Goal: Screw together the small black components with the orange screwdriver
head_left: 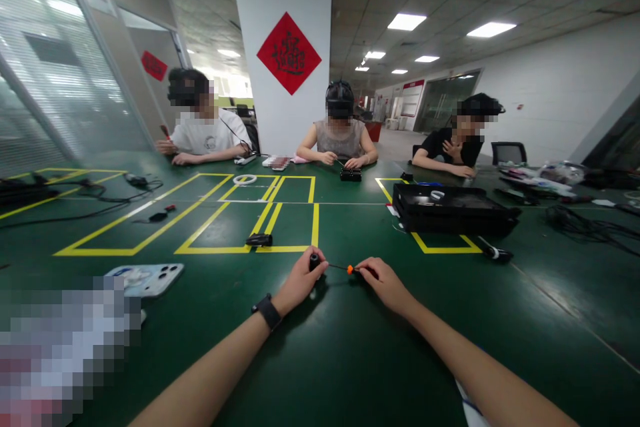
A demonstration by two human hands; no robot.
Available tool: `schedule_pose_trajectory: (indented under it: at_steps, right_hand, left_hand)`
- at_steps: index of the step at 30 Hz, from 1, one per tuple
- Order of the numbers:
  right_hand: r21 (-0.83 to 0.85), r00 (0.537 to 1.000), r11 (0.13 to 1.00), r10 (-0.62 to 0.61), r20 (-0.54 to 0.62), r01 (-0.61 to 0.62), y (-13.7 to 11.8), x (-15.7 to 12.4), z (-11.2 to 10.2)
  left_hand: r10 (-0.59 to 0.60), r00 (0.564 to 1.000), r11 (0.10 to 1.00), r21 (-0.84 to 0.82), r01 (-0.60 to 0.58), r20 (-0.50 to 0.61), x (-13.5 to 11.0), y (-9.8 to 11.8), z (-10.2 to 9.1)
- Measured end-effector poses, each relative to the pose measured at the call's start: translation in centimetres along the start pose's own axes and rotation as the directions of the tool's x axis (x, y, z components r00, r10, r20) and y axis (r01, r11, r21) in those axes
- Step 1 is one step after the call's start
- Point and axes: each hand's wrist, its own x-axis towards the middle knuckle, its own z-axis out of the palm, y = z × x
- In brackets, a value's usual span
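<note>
Over the near middle of the table, my left hand, with a dark band on its wrist, is closed round a black cylindrical piece. A thin dark rod runs from that hand toward the right. At the rod's right end sits a small orange piece, just at the fingertips of my right hand. The fingers of this hand are pinched together on the orange piece's dark end. Exactly what kind of tool or part this is cannot be made out. A black tapered object lies beyond my left hand.
Yellow tape marks rectangles on the green table. A black tray stands at right, a black-and-white object before it. At left lies a phone. Three people sit opposite; cables lie far right.
</note>
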Motion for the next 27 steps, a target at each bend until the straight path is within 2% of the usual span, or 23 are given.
schedule_pose_trajectory:
  at_steps: [5,12,18,22,27]
  right_hand:
    - [0.094,1.0,0.995,0.02,0.023,-0.022,-0.4,0.1,-0.2]
    - [0.017,0.998,0.998,-0.058,0.024,0.058,-0.1,0.1,0.1]
    - [0.031,0.999,0.999,-0.038,-0.015,0.038,-0.7,-0.1,-0.1]
    - [0.037,0.999,0.998,-0.044,0.013,0.044,-0.7,0.0,-0.4]
    - [0.046,0.998,0.997,-0.057,0.033,0.055,-0.4,0.3,-0.3]
  left_hand:
    - [0.032,0.999,0.999,0.013,-0.033,0.027,0.0,0.7,-0.1]
    - [0.018,0.999,1.0,0.025,-0.018,0.028,-0.1,0.8,0.0]
    - [0.002,0.998,1.0,-0.02,-0.001,0.061,-0.3,0.9,0.1]
    - [-0.04,0.996,0.996,-0.076,0.045,0.076,-0.3,1.1,0.1]
    - [0.011,0.999,0.995,-0.103,-0.006,0.051,-0.2,1.3,0.0]
